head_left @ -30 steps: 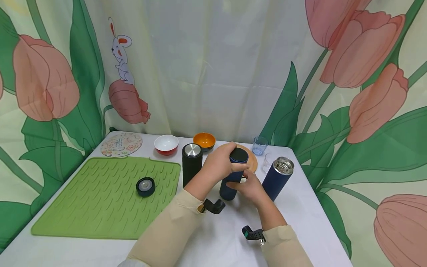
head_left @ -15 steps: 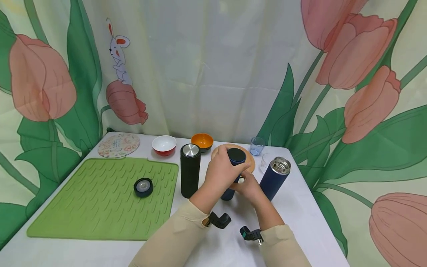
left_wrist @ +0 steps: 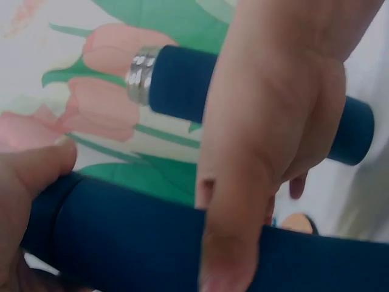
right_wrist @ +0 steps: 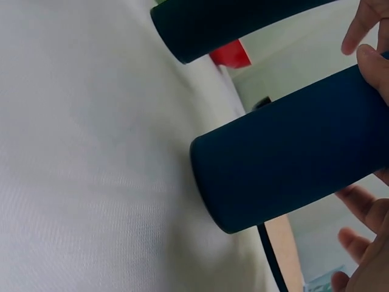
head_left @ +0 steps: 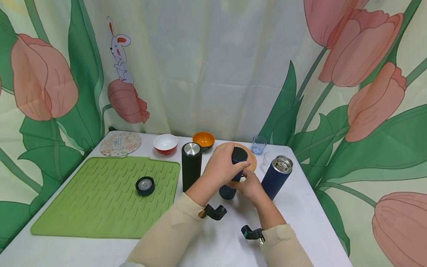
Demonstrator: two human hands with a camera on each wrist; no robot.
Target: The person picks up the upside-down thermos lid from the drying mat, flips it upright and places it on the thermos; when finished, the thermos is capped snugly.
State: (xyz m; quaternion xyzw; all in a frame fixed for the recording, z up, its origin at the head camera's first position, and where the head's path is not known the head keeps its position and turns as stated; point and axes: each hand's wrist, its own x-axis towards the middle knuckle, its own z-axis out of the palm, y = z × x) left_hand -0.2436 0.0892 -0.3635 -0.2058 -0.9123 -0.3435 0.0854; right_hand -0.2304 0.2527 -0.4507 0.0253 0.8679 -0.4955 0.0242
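Note:
A navy vacuum flask point(head_left: 227, 192) stands upright at the middle of the table, its black-topped lid point(head_left: 239, 154) in place. My left hand point(head_left: 218, 165) grips the lid end, with thumb and fingers round it. Lower down, my right hand point(head_left: 249, 186) holds the flask's body, its thumb point(left_wrist: 231, 261) across the near side in the left wrist view. Both hands cover much of the flask. To the right leans, in the head view, a second navy flask point(head_left: 276, 180) without a lid, its steel threaded mouth bare. A black flask point(head_left: 191, 167) with a silver-topped lid stands to the left.
On the green mat point(head_left: 100, 200) lies a loose dark lid point(head_left: 145, 185), inner side up. Along the back are a floral round mat point(head_left: 121, 144), a red-and-white bowl point(head_left: 165, 144), an orange bowl point(head_left: 203, 139), a wooden round board point(head_left: 252, 163) and a blue glass point(head_left: 258, 144).
My left hand has turned about the lid, its wrist shifting right and then partly back left. My right hand keeps its hold on the body. The view sways slightly.

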